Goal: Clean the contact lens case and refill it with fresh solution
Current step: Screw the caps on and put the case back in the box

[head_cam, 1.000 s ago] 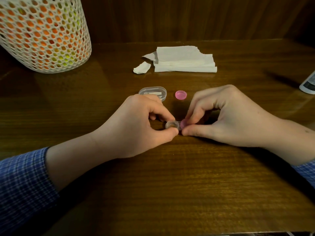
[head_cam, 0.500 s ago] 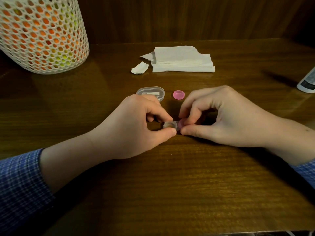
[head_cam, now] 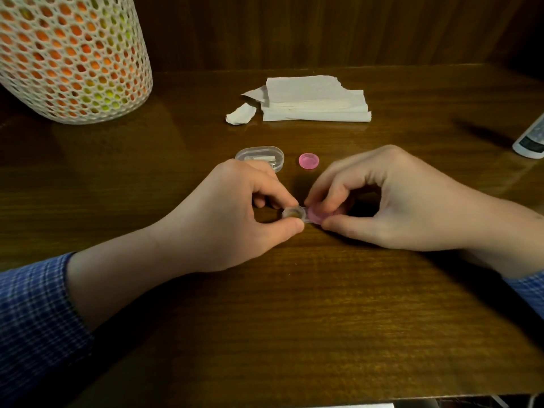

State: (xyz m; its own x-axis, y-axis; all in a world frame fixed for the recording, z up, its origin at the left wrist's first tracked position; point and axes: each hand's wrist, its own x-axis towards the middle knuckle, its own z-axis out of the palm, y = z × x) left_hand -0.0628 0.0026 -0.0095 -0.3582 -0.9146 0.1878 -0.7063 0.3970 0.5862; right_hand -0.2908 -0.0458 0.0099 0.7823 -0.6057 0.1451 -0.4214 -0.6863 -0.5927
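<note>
A small clear contact lens case (head_cam: 293, 214) rests on the wooden table (head_cam: 294, 319) between my hands. Its left well is uncovered. My left hand (head_cam: 235, 219) pinches that well between thumb and forefinger. My right hand (head_cam: 391, 201) grips the pink cap (head_cam: 316, 216) on the right well with thumb and fingers. A second pink cap (head_cam: 308, 161) lies loose on the table just behind my hands. A white solution bottle (head_cam: 531, 139) lies at the right edge, mostly cut off.
A clear oval plastic box (head_cam: 260, 156) sits behind my left hand. Folded white paper tissues (head_cam: 315, 100) and a torn scrap (head_cam: 240, 114) lie farther back. A white mesh basket (head_cam: 70, 57) with orange and green contents stands at the back left.
Both hands stay on the lens case in nearly the same place. My right fingers have shifted slightly on the pink cap.
</note>
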